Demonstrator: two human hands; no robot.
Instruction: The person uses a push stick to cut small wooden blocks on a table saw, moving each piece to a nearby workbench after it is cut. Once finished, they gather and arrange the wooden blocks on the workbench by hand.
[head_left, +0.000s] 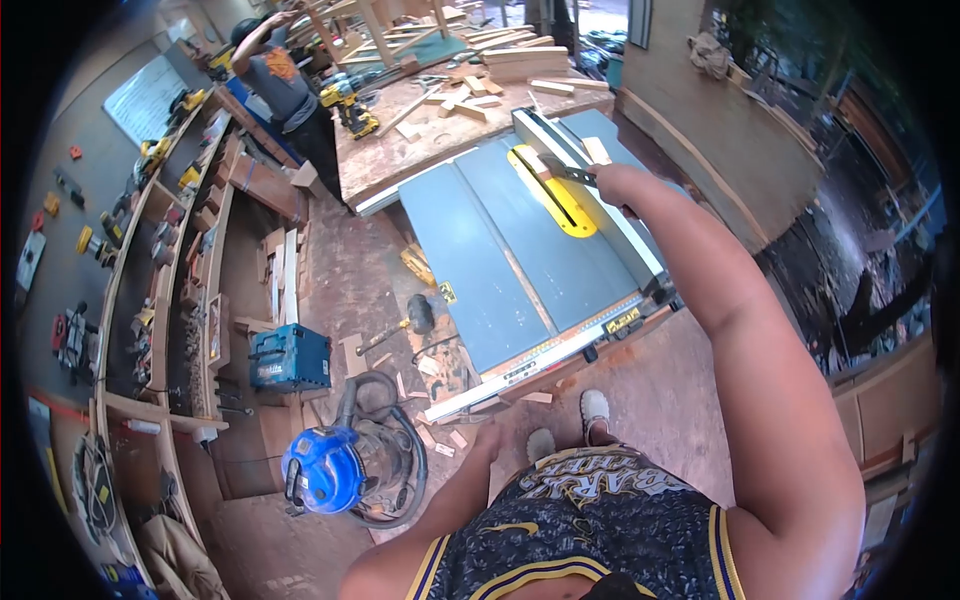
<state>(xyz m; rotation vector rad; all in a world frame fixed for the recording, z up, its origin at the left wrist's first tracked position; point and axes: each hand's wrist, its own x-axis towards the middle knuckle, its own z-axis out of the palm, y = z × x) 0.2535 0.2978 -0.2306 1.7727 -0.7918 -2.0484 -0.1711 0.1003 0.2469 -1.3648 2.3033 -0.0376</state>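
One teal case (290, 358) is seen at the left, near wooden shelves (212, 290), and farther back a person in a grey shirt (272, 82) is shown with arms raised. On the floor a blue-topped vacuum (322, 470) is partly ringed by its hose (422, 455). Next, a black-headed mallet (420, 315) is laid beside the saw table (450, 250). The left grip (487, 440) is held low, clear of the saw table; whether its fingers are curled or spread cannot be told, and no object can be made out in it.

Farther right, a yellow insert (575, 215) is set in the saw table. Over it a dark tool (574, 174) is reached leftward, its near end clamped in the right grip (613, 186), whose fingers appear closed around it beside the fence (625, 232).

No blade can be clearly made out. Were one raised and turning, the tool could be caught or thrown if it were tipped into the slot, and the fingers could be drawn close by the one-handed reach. Footing could also be lost if an offcut (537, 397) near the shoes (595, 405) were stepped on.
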